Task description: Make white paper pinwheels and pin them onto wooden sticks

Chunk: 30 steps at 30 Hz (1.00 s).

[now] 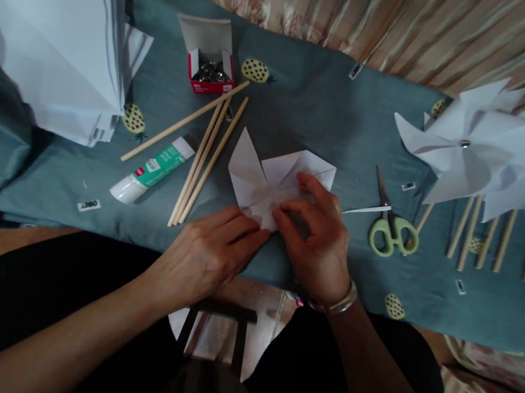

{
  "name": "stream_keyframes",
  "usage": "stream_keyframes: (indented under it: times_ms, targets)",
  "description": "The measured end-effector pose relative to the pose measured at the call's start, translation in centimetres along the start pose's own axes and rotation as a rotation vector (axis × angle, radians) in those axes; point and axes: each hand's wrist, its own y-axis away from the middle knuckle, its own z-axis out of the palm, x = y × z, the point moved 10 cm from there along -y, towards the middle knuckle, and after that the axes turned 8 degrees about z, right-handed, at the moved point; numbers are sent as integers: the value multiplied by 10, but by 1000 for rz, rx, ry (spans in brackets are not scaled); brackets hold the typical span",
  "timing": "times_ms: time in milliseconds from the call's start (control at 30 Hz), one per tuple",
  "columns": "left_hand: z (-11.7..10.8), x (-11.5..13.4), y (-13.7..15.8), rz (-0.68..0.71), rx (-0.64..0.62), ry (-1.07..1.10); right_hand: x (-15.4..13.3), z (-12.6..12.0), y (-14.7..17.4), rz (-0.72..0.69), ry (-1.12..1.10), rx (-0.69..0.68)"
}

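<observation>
Paper sheet [266, 190] near front edge of bench [304, 102]. My left hand [209, 251]: fingers clamped on lower edge, seemingly as anchor. My right hand [319, 237]: fingers on upper face, probably steadying it; pinched, cannot tell.

No lettering legible with certainty: green-and-white tube [153, 168], tablecloth [303, 109] and red box [211, 86] carry print (too small or blurred).

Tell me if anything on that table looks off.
Nothing looks spilled, but one wooden stick slants away from the three sticks beside it, and a thin white strip lies against the scissors like a stray offcut.
</observation>
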Motion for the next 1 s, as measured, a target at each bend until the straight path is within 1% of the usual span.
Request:
stream_keyframes:
  times_ms: [267,1000]
  targets:
    - [0,0,-1,-10,3,-18,0,0,-1,27,17,33]
    - [1,-4,0,-31,11,-8,-3,2,-2,24,44,60]
